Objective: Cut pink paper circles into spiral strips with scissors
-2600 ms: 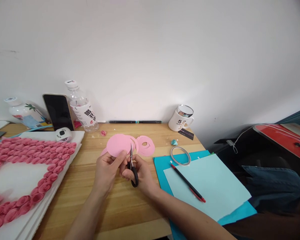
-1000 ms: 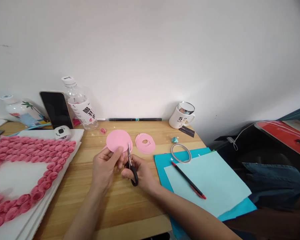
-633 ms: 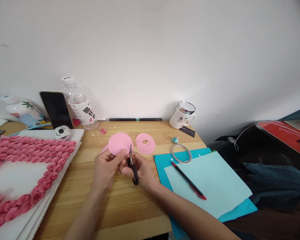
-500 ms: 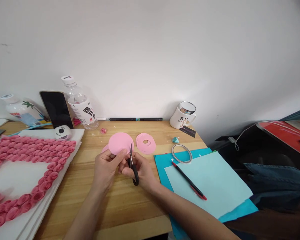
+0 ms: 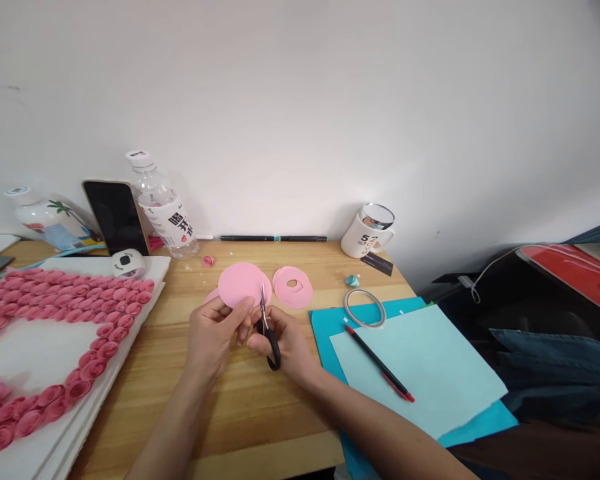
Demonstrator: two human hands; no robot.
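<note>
A pink paper circle (image 5: 241, 283) is pinched between the thumb and fingers of my left hand (image 5: 215, 330), held above the wooden table. My right hand (image 5: 285, 340) grips a pair of black-handled scissors (image 5: 273, 347). Their blades point up and away, against the right side of the circle. A strip of pink shows along that edge, beside the blades. Just to the right lies a pink paper spiral (image 5: 283, 293) with a small hole in its middle. More pink paper shows behind my left fingers, mostly hidden.
A white board with rows of rolled pink paper roses (image 5: 90, 370) lies at left. Behind it stand a phone (image 5: 117, 217) and a water bottle (image 5: 167, 220). A mug (image 5: 360, 233), a tape roll (image 5: 350, 310), a pen (image 5: 380, 363) and pale blue paper (image 5: 430, 373) are at right.
The scissor blades have moved slightly along the circle's right edge, and a pink strip now stands out there. Both hands stay nearly in place; the whole view has shifted slightly.
</note>
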